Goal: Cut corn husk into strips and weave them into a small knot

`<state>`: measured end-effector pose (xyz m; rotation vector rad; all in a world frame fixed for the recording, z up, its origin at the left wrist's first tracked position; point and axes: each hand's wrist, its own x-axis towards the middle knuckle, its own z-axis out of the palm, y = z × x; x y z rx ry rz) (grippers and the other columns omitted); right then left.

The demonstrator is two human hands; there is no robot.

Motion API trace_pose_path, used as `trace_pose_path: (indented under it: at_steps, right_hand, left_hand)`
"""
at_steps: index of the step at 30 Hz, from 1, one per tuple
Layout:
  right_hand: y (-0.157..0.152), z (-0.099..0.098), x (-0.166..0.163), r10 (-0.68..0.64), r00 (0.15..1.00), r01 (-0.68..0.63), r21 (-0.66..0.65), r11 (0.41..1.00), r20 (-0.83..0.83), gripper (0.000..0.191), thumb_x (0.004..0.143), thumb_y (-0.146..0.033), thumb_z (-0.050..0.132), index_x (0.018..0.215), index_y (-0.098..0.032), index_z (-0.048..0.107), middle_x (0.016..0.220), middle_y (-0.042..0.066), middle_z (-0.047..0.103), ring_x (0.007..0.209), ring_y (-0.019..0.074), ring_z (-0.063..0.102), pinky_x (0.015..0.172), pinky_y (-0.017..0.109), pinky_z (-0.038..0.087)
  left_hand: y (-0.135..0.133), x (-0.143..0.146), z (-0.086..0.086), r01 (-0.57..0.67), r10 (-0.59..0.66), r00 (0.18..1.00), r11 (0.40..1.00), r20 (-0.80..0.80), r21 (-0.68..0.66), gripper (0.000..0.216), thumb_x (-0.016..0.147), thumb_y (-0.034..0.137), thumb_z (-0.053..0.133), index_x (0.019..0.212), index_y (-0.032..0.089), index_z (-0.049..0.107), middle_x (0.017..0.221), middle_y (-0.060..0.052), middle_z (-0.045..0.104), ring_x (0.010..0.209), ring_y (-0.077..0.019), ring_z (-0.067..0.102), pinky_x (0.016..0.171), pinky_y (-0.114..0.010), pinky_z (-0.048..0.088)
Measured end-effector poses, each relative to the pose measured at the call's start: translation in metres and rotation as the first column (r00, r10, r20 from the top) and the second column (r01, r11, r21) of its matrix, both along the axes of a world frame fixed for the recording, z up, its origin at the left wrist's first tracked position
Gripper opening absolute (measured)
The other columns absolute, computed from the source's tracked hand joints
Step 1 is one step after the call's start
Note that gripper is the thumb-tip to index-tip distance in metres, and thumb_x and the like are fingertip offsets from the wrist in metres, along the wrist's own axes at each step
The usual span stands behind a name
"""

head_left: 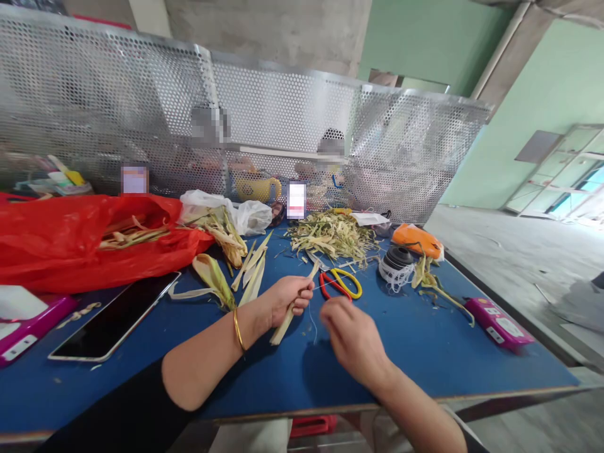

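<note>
My left hand (291, 299) is closed round a folded strip of dry corn husk (282, 330), whose ends stick out above and below the fist. A thin pale thread (315, 326) hangs in a loose curve just right of the strip. My right hand (352, 340) is a little apart on the right, fingers curled together as in a pinch; what they hold, if anything, is hidden. Scissors with one red and one yellow handle (358, 288) lie just beyond both hands. Behind them is a heap of shredded husk (330, 236).
On the left of the blue table (415, 358) lie a red plastic bag (61, 242) with husks, a phone (116, 321) and loose husks (210, 277). A black spool (397, 258), an orange packet (416, 239) and a purple box (499, 324) are at right. Perforated metal panels (283, 107) stand behind.
</note>
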<state>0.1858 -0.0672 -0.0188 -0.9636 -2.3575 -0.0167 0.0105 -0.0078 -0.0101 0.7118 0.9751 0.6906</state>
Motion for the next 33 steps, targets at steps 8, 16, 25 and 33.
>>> trace_pose_path:
  at_steps: [8, 16, 25, 33]
  right_hand:
    - [0.067, 0.011, 0.006, -0.413, 0.799, 0.531, -0.191, 0.825, 0.437, 0.022, 0.08, -0.012, 0.052, 0.101, -0.012, 0.056, 0.102, 0.015, 0.062, 0.092, 0.0251, 0.061, 0.076, 0.031, 0.042]
    - [0.068, 0.025, 0.021, -0.313, 0.759, 0.549, -0.303, 0.779, 0.571, 0.038, 0.069, -0.012, 0.059, 0.108, -0.013, 0.056, 0.092, 0.013, 0.066, 0.084, 0.024, 0.063, 0.062, 0.027, 0.036]
    - [0.015, 0.027, 0.108, -0.361, 0.927, 0.24, -0.904, 0.355, 0.105, 0.06, 0.068, -0.036, 0.068, 0.122, -0.015, 0.053, 0.066, -0.003, 0.058, 0.048, 0.0115, 0.048, 0.045, 0.024, 0.036]
    - [-0.006, 0.034, 0.104, -0.619, 0.738, -0.202, -0.963, 0.179, -0.269, 0.049, 0.069, -0.052, 0.076, 0.103, -0.019, 0.065, 0.071, -0.001, 0.059, 0.052, 0.0082, 0.053, 0.059, 0.025, 0.053]
  left_hand:
    - [0.006, -0.009, 0.012, -0.066, 0.068, 0.997, 0.995, -0.022, 0.073, 0.021, 0.091, 0.018, 0.037, 0.069, 0.018, 0.041, 0.049, 0.01, 0.027, 0.036, -0.0035, 0.019, 0.037, -0.015, 0.014]
    - [0.008, -0.01, 0.009, -0.085, 0.088, 0.996, 0.993, -0.031, 0.081, 0.023, 0.091, 0.023, 0.043, 0.069, 0.018, 0.041, 0.051, 0.01, 0.029, 0.037, -0.0031, 0.02, 0.039, -0.016, 0.014]
    - [0.01, -0.009, 0.006, -0.116, 0.118, 0.993, 0.991, -0.025, 0.07, 0.024, 0.091, 0.019, 0.039, 0.067, 0.018, 0.042, 0.05, 0.008, 0.029, 0.037, -0.0036, 0.021, 0.04, -0.018, 0.014]
    - [0.007, -0.008, 0.008, -0.097, 0.101, 0.994, 0.992, -0.041, 0.081, 0.026, 0.093, 0.019, 0.037, 0.068, 0.018, 0.041, 0.05, 0.009, 0.028, 0.038, -0.0038, 0.02, 0.04, -0.018, 0.013]
